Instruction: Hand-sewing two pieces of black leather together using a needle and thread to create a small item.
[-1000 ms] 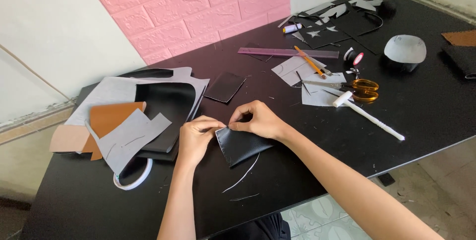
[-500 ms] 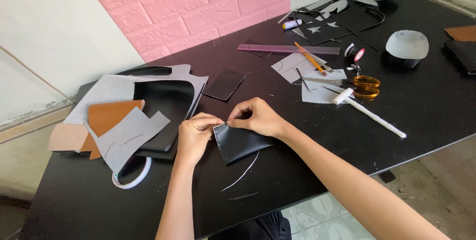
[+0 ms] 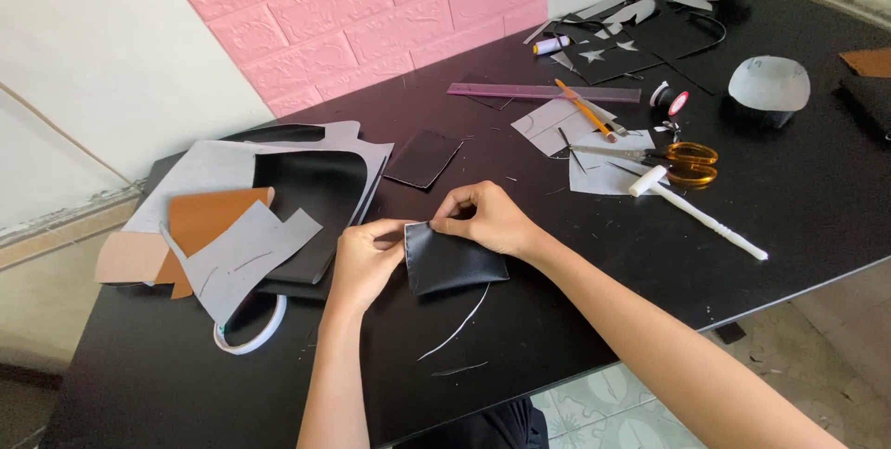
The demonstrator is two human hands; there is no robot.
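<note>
I see both hands pinching the top edge of a small black leather piece (image 3: 453, 259) lying on the black table (image 3: 817, 198): left hand (image 3: 367, 259) grips its left corner, right hand (image 3: 487, 217) its upper edge. Grey and tan cut sheets (image 3: 241, 245) lie just left; orange-handled scissors (image 3: 682, 154) sit well apart.

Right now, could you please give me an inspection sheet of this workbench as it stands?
Surface: black table, strewn with thin offcuts.
Job's things: small black leather piece, pinched at its top edge.
Clutter: grey and tan sheets, tape roll, purple ruler, scissors, white mallet.
Grippers: left hand and right hand both grip the piece.
Cables: nothing seen.
Surroundings: pink brick-pattern wall panel, tiled floor.
</note>
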